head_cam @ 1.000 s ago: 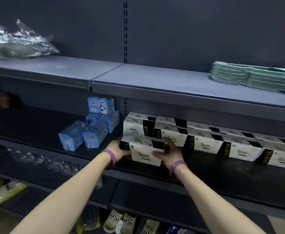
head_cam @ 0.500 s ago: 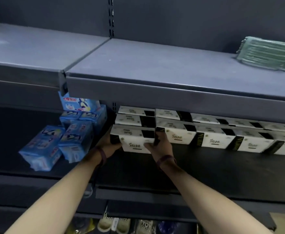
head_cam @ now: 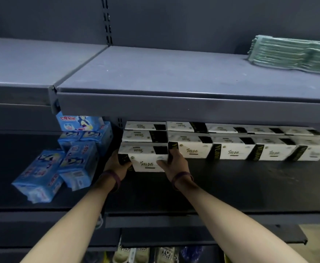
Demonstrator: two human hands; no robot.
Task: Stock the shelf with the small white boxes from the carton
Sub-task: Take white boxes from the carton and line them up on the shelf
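Note:
A small white box with black bands (head_cam: 146,156) sits on the dark middle shelf (head_cam: 231,186), at the left end of a row of like white boxes (head_cam: 235,151). My left hand (head_cam: 117,164) grips its left end. My right hand (head_cam: 176,163) grips its right end, fingers between it and the neighbouring box. More white boxes (head_cam: 145,135) stand behind in further rows. The carton is out of view.
Blue packets (head_cam: 75,158) are piled on the same shelf just left of my left hand. The grey upper shelf (head_cam: 155,73) overhangs the boxes and carries a stack of green items (head_cam: 292,54) at the right. Slippers (head_cam: 142,254) show on the lowest level.
Both hands have pushed the held box deeper onto the shelf until it lines up with the front row. The view has tilted down and moved closer to the shelf.

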